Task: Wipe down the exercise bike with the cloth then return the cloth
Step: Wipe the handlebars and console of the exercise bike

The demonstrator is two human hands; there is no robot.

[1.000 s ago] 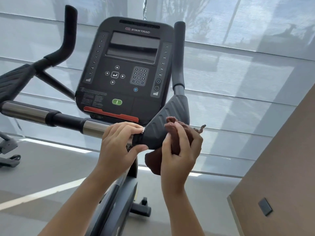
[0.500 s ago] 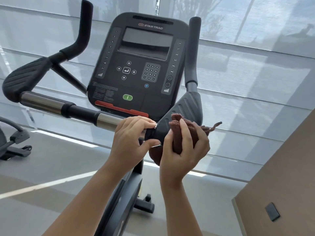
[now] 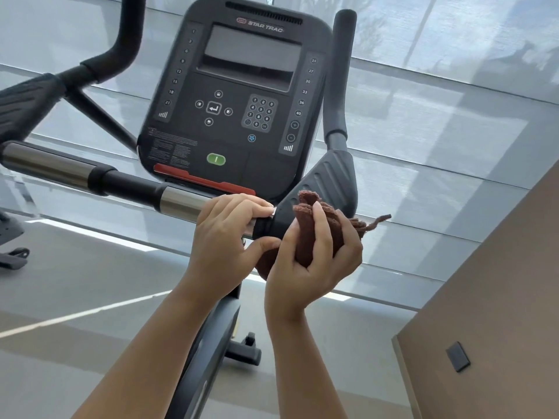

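The exercise bike's dark console [image 3: 242, 101] fills the upper middle, with a chrome and black handlebar [image 3: 121, 182] running across below it. My left hand [image 3: 227, 237] grips the bar just left of the ribbed black elbow pad [image 3: 326, 182]. My right hand [image 3: 314, 267] holds a bunched brown cloth [image 3: 314, 234] against the lower edge of that pad. A corner of the cloth sticks out to the right. The upright right grip [image 3: 341, 71] rises behind the pad.
Translucent window blinds [image 3: 453, 131] hang behind the bike. A tan wall [image 3: 499, 297] with a dark plate [image 3: 458, 356] stands at the lower right. Part of another machine [image 3: 12, 252] sits on the grey floor at the left. The bike's base foot [image 3: 245, 352] lies below.
The view has shifted a little and moved closer to the bike. Both hands stay at the right elbow pad, the cloth still pressed against it.
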